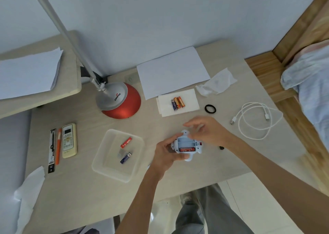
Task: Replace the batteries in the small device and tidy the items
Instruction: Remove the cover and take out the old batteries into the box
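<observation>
I see left hand (166,156) gripping device (186,144), bay up, long axis left-right; red battery (186,150) in near slot. Right hand (207,130) relaxed, empty, at far edge.

The left hand (164,153) grips the small pale-blue device (186,143) just above the table (89,198), with the open battery compartment facing up. An installed red battery (186,149) lies in the nearest slot. The right hand (206,131) is at the device's far edge, fingers loosely bent. To the left, a clear tray (99,169) contains a loose red battery (126,142) and a blue battery (126,158), apart. Beyond the hands, three batteries (178,103) lie side by side on a white tissue (191,105).
</observation>
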The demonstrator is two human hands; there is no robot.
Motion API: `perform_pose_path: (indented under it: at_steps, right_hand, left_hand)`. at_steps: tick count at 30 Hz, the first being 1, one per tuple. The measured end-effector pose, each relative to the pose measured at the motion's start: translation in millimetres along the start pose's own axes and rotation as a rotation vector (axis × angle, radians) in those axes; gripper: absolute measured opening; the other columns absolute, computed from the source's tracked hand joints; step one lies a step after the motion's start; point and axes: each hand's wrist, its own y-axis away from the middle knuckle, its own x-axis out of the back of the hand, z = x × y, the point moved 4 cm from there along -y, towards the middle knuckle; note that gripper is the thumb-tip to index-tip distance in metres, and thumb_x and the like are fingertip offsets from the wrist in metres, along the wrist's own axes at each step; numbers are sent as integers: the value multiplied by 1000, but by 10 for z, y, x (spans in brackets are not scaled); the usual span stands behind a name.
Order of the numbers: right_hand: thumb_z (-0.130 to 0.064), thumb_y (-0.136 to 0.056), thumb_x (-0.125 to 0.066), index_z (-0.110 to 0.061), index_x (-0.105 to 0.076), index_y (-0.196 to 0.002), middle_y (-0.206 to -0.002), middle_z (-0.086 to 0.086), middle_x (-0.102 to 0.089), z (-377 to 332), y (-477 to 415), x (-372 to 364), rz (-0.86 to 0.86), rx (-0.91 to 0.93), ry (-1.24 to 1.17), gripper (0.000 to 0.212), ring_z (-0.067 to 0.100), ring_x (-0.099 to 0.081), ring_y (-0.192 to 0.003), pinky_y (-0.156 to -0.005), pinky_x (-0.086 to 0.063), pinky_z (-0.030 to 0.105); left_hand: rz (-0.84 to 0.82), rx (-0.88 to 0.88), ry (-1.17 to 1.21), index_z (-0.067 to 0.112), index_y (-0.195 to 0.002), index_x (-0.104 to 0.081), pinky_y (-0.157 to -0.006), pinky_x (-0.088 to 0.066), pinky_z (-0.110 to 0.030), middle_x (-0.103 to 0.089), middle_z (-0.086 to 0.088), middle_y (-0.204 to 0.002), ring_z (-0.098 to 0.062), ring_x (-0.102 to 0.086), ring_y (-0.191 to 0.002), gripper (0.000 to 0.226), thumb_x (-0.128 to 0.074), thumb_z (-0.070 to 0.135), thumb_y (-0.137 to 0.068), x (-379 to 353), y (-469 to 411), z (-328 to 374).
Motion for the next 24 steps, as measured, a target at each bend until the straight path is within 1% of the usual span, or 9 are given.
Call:
perform_pose_path:
  at_steps: [2, 5, 9, 12, 16, 17, 19, 21, 24]
  right_hand:
    - [-11, -78, -92, -21, -74, -128, -114, -12, -72, 124, 225, -71, -65, -41, -13, 55, 5, -71, -101, -96, -60, 38]
    - [-15, -72, -92, -27, -63, -140, -124, -11, -67, 252, 427, -222, -129, -64, 47, 74, 5, -65, -112, -99, -57, 33]
    - [-38, -74, -85, -38, -62, -129, -117, -18, -63, 289, 466, -365, -22, -14, 208, 60, 4, -64, -103, -86, -60, 35]
    - [-43, -77, -82, -28, -61, -133, -128, -14, -56, 279, 446, -388, 64, 19, 316, 62, 8, -63, -101, -81, -60, 35]
    - [-40, -75, -82, -27, -65, -123, -114, -13, -61, 289, 424, -398, 88, 25, 313, 52, 8, -62, -93, -78, -60, 37]
    - [-40, -75, -82, -27, -66, -121, -112, -13, -62, 293, 418, -397, 88, 28, 315, 51, 8, -62, -91, -77, -60, 37]
    - [-37, -75, -84, -28, -66, -121, -110, -15, -62, 298, 403, -395, 81, 36, 321, 51, 6, -62, -91, -77, -60, 34]
    - [-31, -76, -86, -28, -65, -124, -111, -16, -62, 291, 395, -382, 69, 43, 319, 52, 7, -62, -93, -80, -60, 32]
    - [-27, -77, -86, -28, -64, -125, -112, -15, -62, 263, 388, -368, 56, 59, 338, 53, 8, -63, -96, -81, -60, 31]
  left_hand:
    - [6, -2, -3, 12, -132, -75, -104, -59, -52, -76, -15, -129, -37, -71, -123, 78, -99, -9, -61, 0, 2, -2]
    - [-14, 8, -8, 12, -134, -73, -106, -59, -52, -77, -13, -129, -34, -72, -122, 77, -97, -9, -64, -3, 14, -7]
    - [-26, 14, -20, 14, -139, -70, -108, -56, -56, -75, -13, -133, -34, -71, -126, 79, -99, -3, -67, -8, 18, -1]
    - [-15, -19, -36, 14, -140, -69, -106, -58, -53, -75, -13, -133, -33, -71, -125, 78, -97, -4, -69, -34, 35, 24]
    - [23, -88, -128, 10, -139, -67, -95, -63, -34, -74, -11, -133, -23, -73, -121, 74, -92, -11, -72, -74, 105, 115]
    - [33, -115, -200, 13, -137, -67, -93, -63, -29, -73, -8, -132, -16, -72, -119, 72, -92, -10, -74, -77, 136, 144]
    - [73, -194, -409, 30, -135, -66, -94, -62, -27, -68, 4, -128, -6, -69, -114, 74, -93, -4, -75, -38, 201, 191]
    - [81, -259, -625, 43, -139, -60, -100, -60, -32, -55, 9, -127, -8, -62, -116, 79, -93, 5, -79, 59, 244, 216]
    - [10, -331, -1006, 43, -155, -47, -107, -56, -35, -41, 8, -138, -12, -50, -130, 81, -86, 18, -89, 167, 310, 335]
